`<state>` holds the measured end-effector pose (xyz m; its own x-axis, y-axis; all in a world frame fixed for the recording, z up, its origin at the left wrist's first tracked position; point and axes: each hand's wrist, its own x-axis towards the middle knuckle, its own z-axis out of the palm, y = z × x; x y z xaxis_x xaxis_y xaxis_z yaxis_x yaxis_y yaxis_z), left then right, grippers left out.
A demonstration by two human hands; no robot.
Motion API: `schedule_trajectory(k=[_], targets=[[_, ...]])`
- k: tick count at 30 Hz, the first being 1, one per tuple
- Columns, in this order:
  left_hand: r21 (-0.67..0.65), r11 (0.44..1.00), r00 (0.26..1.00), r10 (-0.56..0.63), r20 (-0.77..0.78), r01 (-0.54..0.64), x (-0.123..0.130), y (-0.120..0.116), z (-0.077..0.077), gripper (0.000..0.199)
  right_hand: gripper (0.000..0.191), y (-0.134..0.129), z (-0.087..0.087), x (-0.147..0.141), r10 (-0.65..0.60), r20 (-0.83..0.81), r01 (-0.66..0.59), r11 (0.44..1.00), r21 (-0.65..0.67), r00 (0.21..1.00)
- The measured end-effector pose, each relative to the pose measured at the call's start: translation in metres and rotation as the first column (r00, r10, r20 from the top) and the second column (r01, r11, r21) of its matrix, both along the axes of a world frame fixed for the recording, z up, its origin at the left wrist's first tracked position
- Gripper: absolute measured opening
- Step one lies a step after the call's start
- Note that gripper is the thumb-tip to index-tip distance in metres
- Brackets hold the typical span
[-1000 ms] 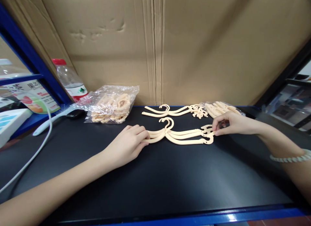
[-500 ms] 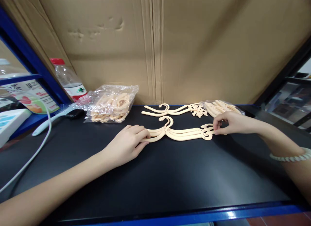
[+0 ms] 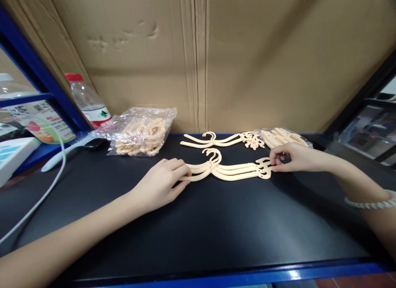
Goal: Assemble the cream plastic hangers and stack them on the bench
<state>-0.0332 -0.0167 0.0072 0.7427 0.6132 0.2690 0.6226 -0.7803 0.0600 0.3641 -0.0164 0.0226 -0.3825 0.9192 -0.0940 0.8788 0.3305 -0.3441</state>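
A small group of cream hangers [image 3: 236, 177] lies overlapped on the black tabletop, their hooks pointing to the back. My left hand [image 3: 162, 180] is closed round the hangers' left ends, fingers over the top and thumb at the near side. At their right ends, cream pieces with open loops [image 3: 264, 169] overlap. My right hand [image 3: 293, 156] pinches one of these looped pieces between thumb and fingers; its far end is hidden by the hand. Behind this group lie more cream hangers [image 3: 227, 140], with a cluster of curly cream pieces [image 3: 253, 140] at their right end.
A clear plastic bag of cream parts [image 3: 145, 133] sits at the back left, beside a red-capped bottle [image 3: 88, 100] and a light-blue brush [image 3: 68, 152]. Another bag [image 3: 283, 136] lies behind my right hand. A cardboard wall [image 3: 139, 53] closes the back; a white cable [image 3: 51, 189] curves at left.
The hangers' hooks and right arms are fanned slightly further apart. My right hand has shifted very slightly; my left hand stays in place.
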Motion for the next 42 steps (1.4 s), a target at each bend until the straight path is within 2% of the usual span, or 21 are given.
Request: schedule_trajectory(k=[9,15,42], targets=[[0.03,1.0,0.999,0.003,0.034,-0.004,-0.005,0.004,-0.002,0.014,0.023,-0.002,0.002,-0.001,-0.024,0.017,0.024,1.0,0.006,1.0],[-0.019,1.0,0.997,0.001,0.073,0.001,-0.009,0.012,-0.004,0.024,0.024,-0.001,0.0,0.0,-0.019,0.012,0.019,1.0,0.017,1.0],[0.001,0.999,0.993,-0.051,0.102,0.051,-0.007,0.01,-0.002,0.02,0.022,-0.002,0.001,0.001,-0.004,0.024,0.004,1.0,0.007,1.0]])
